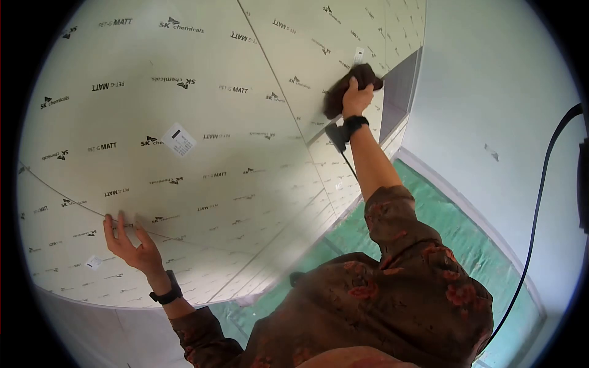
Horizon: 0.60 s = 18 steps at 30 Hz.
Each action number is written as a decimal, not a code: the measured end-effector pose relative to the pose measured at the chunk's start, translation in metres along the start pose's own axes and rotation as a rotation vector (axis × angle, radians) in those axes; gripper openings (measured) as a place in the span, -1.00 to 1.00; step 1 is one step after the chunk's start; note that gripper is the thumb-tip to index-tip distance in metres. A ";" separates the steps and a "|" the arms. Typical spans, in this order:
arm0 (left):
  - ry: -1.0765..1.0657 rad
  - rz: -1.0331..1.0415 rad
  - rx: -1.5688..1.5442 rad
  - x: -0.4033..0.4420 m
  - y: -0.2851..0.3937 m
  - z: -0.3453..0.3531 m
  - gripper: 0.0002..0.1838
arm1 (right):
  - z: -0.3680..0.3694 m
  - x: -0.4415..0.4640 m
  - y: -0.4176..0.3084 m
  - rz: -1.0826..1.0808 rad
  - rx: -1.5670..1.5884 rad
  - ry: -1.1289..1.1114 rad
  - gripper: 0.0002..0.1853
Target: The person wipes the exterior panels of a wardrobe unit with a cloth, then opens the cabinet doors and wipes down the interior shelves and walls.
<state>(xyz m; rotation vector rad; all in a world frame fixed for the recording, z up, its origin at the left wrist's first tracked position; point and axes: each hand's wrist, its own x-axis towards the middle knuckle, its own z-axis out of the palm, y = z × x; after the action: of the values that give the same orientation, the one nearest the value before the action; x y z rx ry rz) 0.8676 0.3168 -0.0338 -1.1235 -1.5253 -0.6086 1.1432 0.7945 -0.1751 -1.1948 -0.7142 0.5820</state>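
Observation:
My right hand [357, 98] grips a bunched dark brown cloth [339, 97], which lies against the upper right of a cabinet front [245, 175]. Pale film printed with "SK chemicals" and "PET-G MATT" covers the panels. Lower on the left, my left hand [136, 246] is open, its fingers spread and the tips at the seam between two panels. A black band circles each wrist. Close to the right wrist is a small dark object [335, 136] with a thin dark line running down from it; its kind I cannot make out.
White paper labels [178, 140] are stuck on the panels. An open recess [399, 92] breaks the cabinet at the right, beside a pale wall [491, 80]. Green sheeting [423, 208] covers the floor. A black cable [535, 227] curves down the right side.

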 end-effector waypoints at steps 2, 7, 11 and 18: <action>0.017 0.008 0.022 -0.001 -0.002 0.004 -0.60 | -0.004 -0.006 -0.008 -0.180 0.068 -0.129 -0.42; 0.042 0.014 0.023 0.008 -0.001 0.010 -0.58 | 0.013 -0.053 -0.148 -0.929 0.344 -0.240 -0.38; 0.088 0.029 0.125 0.018 -0.001 0.023 -0.55 | 0.012 -0.046 -0.257 -1.361 0.327 -0.266 -0.56; 0.206 0.098 0.008 0.015 -0.012 0.037 -0.52 | 0.055 0.018 -0.269 -1.161 0.341 -0.067 -0.60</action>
<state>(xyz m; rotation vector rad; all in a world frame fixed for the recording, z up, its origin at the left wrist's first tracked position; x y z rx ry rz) 0.8405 0.3479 -0.0277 -1.0875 -1.2887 -0.6306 1.1218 0.7687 0.0981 -0.3062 -1.1564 -0.2366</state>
